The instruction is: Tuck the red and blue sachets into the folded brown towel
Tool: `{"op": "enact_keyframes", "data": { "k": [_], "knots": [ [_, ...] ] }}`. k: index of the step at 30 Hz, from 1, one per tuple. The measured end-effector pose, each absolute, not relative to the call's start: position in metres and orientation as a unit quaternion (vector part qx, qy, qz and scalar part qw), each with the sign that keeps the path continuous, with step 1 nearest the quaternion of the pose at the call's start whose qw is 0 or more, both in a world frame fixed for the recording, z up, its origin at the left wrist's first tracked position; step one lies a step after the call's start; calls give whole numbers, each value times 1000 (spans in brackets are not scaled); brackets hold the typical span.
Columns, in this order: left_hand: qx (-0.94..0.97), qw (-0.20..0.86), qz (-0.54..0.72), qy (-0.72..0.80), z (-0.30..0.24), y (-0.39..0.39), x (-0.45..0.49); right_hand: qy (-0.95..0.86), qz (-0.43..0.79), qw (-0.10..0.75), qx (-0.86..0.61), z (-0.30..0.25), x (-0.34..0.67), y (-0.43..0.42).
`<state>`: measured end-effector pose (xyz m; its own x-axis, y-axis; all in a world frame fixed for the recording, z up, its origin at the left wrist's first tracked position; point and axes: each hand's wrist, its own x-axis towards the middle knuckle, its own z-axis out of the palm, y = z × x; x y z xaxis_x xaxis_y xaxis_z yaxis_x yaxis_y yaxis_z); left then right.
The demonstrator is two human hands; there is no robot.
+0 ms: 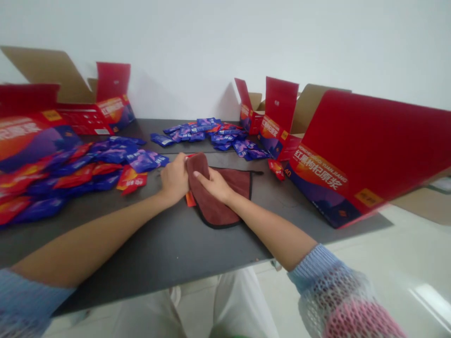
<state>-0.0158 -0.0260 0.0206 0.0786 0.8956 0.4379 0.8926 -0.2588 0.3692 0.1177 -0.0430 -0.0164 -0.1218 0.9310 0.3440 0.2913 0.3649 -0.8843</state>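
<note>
A brown cloth [230,180] with black edging is gripped in my right hand [216,185], thumb on top, its lower part draped over the dark table. My left hand [175,178] is closed at the cloth's left side, around a red-orange sachet [190,199]. Most of that sachet is covered by the cloth and my fingers; only a red edge above and an orange corner below show. To the left of my left hand lies a heap of blue and red sachets [105,162]. One red sachet [276,169] rests to the right of the cloth.
Another pile of sachets [204,131] lies at the back of the table [158,253]. Open red boxes stand at the left [31,134], back left [114,110], back right [250,115] and right [278,122]. A large red box [352,159] reaches the table's right edge.
</note>
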Motion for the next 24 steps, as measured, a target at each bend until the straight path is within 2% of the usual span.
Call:
{"op": "enact_keyframes", "data": {
  "k": [6,10,14,19,24],
  "knots": [
    [683,85,475,548,5,-4,-27,-704,368,433,-427,-5,125,-44],
    [659,104,517,536,-1,2,-32,-713,353,421,-436,-4,123,-45],
    [690,150,581,406,0,-5,-30,-704,334,439,-447,-8,122,-48],
    [734,201,560,327,2,-22,-28,-694,332,459,-444,-8,123,-53],
    [740,201,536,354,-4,-26,-27,-669,312,493,-461,-8,123,-50]
  ]
}}
